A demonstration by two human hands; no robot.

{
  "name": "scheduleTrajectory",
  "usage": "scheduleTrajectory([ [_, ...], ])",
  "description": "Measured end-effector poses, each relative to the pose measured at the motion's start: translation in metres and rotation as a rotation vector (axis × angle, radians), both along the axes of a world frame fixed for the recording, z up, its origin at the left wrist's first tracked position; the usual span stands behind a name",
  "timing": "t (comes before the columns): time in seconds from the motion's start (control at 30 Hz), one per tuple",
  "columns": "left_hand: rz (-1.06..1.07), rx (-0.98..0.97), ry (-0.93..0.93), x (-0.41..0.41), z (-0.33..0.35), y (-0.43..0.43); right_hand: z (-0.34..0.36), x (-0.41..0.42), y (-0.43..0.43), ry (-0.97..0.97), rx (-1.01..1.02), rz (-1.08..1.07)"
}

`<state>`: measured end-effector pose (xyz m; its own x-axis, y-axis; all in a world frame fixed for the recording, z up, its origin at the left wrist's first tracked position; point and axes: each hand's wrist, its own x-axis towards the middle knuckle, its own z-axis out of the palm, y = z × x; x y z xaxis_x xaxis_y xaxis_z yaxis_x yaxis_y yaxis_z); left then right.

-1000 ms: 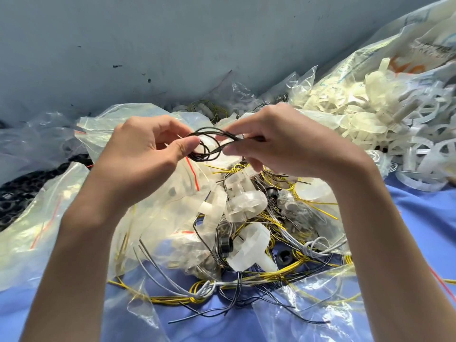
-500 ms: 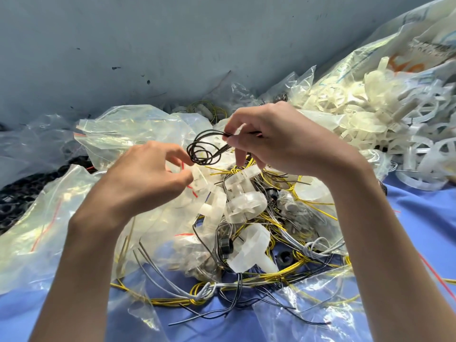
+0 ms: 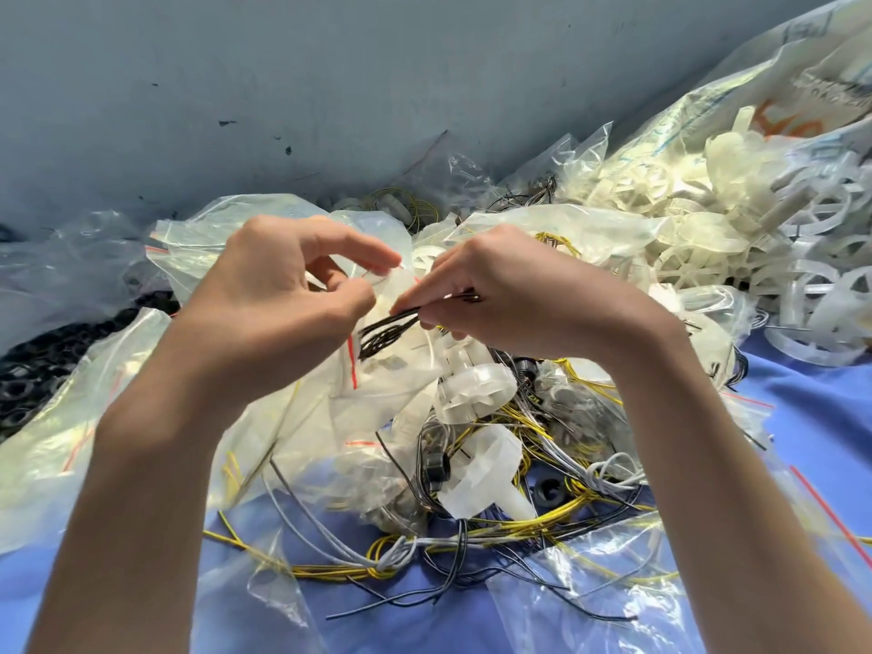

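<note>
Half a second before, the left hand (image 3: 278,299) had let go of the black wire coil (image 3: 384,332) and dropped toward the clear bag (image 3: 330,394). Now its curled thumb and forefinger seemed to pinch the bag's lip, though the film was blurred there. The right hand (image 3: 509,295), alone in gripping the coil between thumb and fingers, had brought it down and left, squeezed flat, to just at that lip. So the winding looked finished and bagging begun. Room was tight: the grey wall (image 3: 330,87) closed off the far side, the white plastic wheels (image 3: 736,238) crowded the right, and the tangle of yellow and grey wires (image 3: 472,540) lay just below the wrists – only the blue cloth (image 3: 802,417) at near right lay bare
</note>
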<state>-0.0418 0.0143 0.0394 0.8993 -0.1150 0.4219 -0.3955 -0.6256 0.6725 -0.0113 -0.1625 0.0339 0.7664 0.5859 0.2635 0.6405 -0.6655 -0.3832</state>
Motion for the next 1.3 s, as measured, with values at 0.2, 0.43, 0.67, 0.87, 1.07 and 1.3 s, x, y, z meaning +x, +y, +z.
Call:
scheduleTrajectory([
  [0.2, -0.161, -0.020, -0.003, -0.010, 0.005, -0.009, -0.007, -0.006, 0.017, 0.030, -0.008, 0.109],
  [0.43, -0.004, 0.142, 0.019, 0.000, -0.001, -0.009, -0.010, -0.005, 0.019, 0.170, -0.077, 0.175],
  [0.67, 0.150, 0.305, -0.004, 0.005, -0.008, -0.009, -0.010, -0.005, 0.013, 0.200, -0.178, 0.110],
  [0.87, 0.119, 0.426, 0.086, 0.005, -0.010, -0.006, -0.016, -0.004, 0.018, 0.226, -0.375, 0.051],
  [1.07, 0.143, 0.278, -0.046, 0.003, -0.006, -0.008, -0.019, -0.003, 0.020, 0.228, -0.417, 0.078],
  [1.3, 0.129, 0.089, -0.192, -0.004, 0.001, -0.008, -0.021, -0.003, 0.024, 0.182, -0.392, 0.064],
])
